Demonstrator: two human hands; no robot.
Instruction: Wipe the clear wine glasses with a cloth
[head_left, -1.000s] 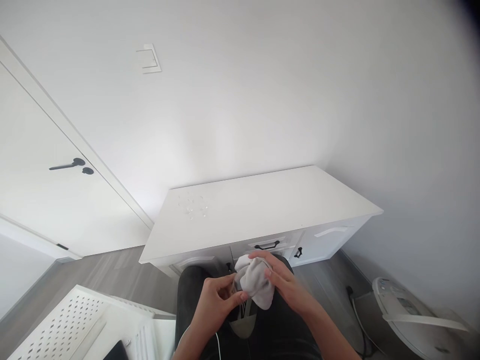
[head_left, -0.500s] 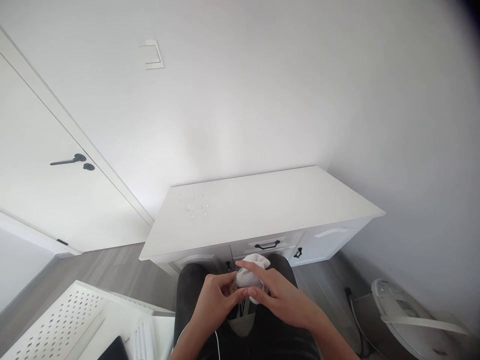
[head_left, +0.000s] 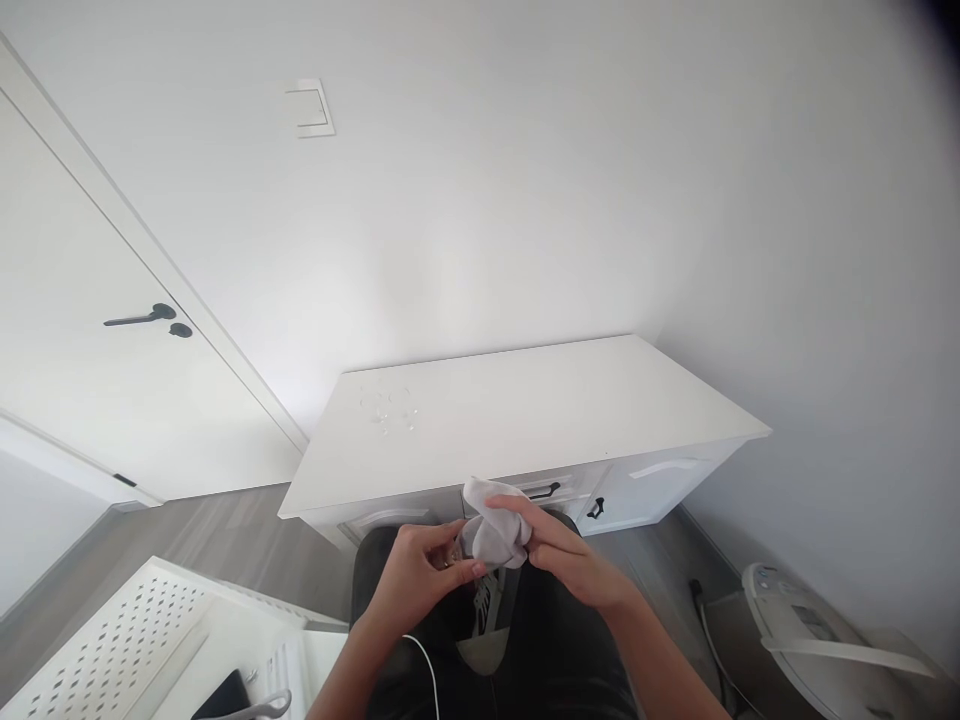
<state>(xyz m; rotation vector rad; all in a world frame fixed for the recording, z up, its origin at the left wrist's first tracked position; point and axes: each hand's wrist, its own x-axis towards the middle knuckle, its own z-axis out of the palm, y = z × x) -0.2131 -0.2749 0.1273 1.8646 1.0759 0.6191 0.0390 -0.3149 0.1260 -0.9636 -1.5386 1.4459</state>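
Observation:
Above my lap, a white cloth (head_left: 499, 535) is bunched between my two hands. My right hand (head_left: 559, 550) grips the cloth, its index finger stretched along the upper side and the thumb below. My left hand (head_left: 420, 575) is closed at the cloth's left side, thumb and fingers around a small clear, shiny object (head_left: 452, 552) that looks like glass. The cloth and my fingers hide most of that object, so its kind is not certain. Several clear, glass-like pieces (head_left: 390, 408) stand on the left part of the white cabinet top (head_left: 525, 410).
Cabinet doors with black handles (head_left: 595, 508) face my knees. At lower left is a white perforated stand (head_left: 120, 630) with a black item (head_left: 225, 697) on it. A grey appliance (head_left: 817, 640) stands at lower right. A white cable (head_left: 427, 660) runs by my left forearm.
The cloth has been turned and lifted slightly, one end now sticking up to the left. My right hand has shifted to its right side, and the hands are slightly farther apart.

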